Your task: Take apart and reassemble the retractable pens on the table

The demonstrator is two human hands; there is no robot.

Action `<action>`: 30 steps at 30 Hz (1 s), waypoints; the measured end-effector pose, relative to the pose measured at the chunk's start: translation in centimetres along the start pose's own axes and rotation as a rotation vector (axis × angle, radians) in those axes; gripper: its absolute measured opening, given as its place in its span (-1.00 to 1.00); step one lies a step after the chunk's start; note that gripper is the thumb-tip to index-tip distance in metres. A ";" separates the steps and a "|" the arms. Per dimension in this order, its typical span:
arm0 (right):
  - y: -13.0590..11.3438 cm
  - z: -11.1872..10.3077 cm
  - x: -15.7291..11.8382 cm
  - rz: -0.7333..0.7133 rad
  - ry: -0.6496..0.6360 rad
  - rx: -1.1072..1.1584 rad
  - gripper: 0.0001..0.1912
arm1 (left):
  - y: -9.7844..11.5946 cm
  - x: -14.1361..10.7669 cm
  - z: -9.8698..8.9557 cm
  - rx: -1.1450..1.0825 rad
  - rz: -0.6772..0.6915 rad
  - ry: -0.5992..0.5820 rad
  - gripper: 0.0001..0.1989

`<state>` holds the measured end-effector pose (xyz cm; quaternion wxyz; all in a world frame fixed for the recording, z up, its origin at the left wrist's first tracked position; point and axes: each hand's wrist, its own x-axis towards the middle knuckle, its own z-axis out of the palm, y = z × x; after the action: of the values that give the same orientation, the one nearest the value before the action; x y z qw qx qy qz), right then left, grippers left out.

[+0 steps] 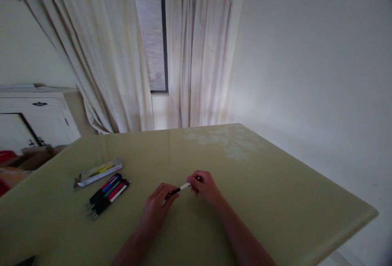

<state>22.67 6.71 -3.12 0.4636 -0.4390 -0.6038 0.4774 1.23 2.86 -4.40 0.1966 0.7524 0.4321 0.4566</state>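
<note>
A black-and-white pen (184,186) is held between my two hands, just above the table. My left hand (157,202) pinches its black end, thumb and fingers closed. My right hand (206,186) grips the other end, where a dark part shows beside the fingers. Off to the left lies a bundle of pens (107,194) side by side, mostly black with red, blue, green and white parts. Behind that bundle is a flat grey and yellow pen box (100,172), its near-left end flap standing open.
The table (260,200) has a yellow-green cover with a pale leaf pattern near the back. A dark object (27,262) shows at the lower left edge. Curtains (107,54) and a window stand behind, a white cabinet (36,115) at left, a wall at right.
</note>
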 end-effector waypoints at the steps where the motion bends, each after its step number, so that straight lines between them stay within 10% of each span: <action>1: -0.1 -0.3 0.1 0.011 0.013 0.014 -0.59 | -0.2 -0.1 -0.4 0.007 0.002 0.002 -0.71; 11: -2.0 -1.0 -1.2 0.063 -0.294 -0.100 -0.60 | 0.1 0.4 -2.5 0.132 0.191 0.008 -0.69; 30: -1.1 -0.1 -1.1 -0.060 -0.179 -0.251 -0.74 | -0.7 0.0 -1.2 0.109 -0.135 -0.129 -0.68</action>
<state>22.92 5.48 -2.21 0.3638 -0.4308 -0.7104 0.4212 -0.10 3.15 -4.26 0.2130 0.7590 0.4925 0.3688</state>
